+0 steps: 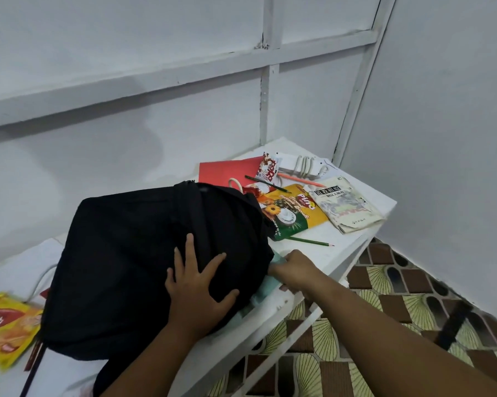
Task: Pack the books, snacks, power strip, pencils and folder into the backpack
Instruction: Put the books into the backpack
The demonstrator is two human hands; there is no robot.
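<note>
Your left hand (197, 285) is pressing spread fingers on the backpack (144, 262) at centre frame; your right hand (294, 269) is pinching a pale green item (266, 290) beside it.

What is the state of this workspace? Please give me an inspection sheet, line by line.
Surface: white table, in a wall corner.
Job's things: black backpack lying flat; red folder, snack packs, worn book, green pencil and power strip still outside it.
Clutter: yellow snack pack at the left.
Hands: left hand rests flat on the backpack; right hand grips something pale green at its edge.
Cables: strip's cord coiled around it.
Surroundings: white panelled walls, patterned floor.
</note>
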